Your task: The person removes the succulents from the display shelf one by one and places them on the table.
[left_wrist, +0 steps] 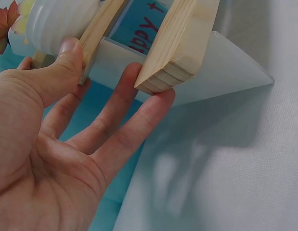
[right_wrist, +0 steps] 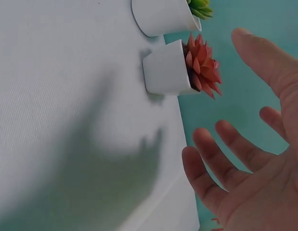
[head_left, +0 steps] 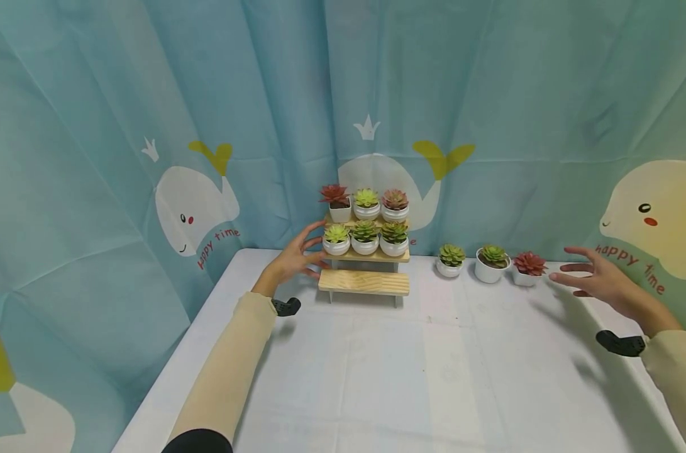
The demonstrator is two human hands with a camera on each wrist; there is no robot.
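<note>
A three-step wooden plant stand point(head_left: 364, 283) bears several small potted succulents on its upper two steps; the lowest step is bare. My left hand point(head_left: 295, 259) is at the stand's left side. In the left wrist view, its thumb lies at the end of the middle board point(left_wrist: 98, 36), and its spread fingers touch the end of the lowest board point(left_wrist: 180, 53). A red succulent in a white square pot point(head_left: 528, 269) stands on the table. Just right of it my right hand point(head_left: 603, 280) hovers, holding nothing, with thumb and fingers apart, as the right wrist view also shows.
Left of the red succulent stand a green succulent in a round white pot point(head_left: 491, 264) and a smaller green one point(head_left: 449, 260). Behind the white-covered table point(head_left: 376, 371) hangs a blue curtain point(head_left: 286, 82) with whale prints.
</note>
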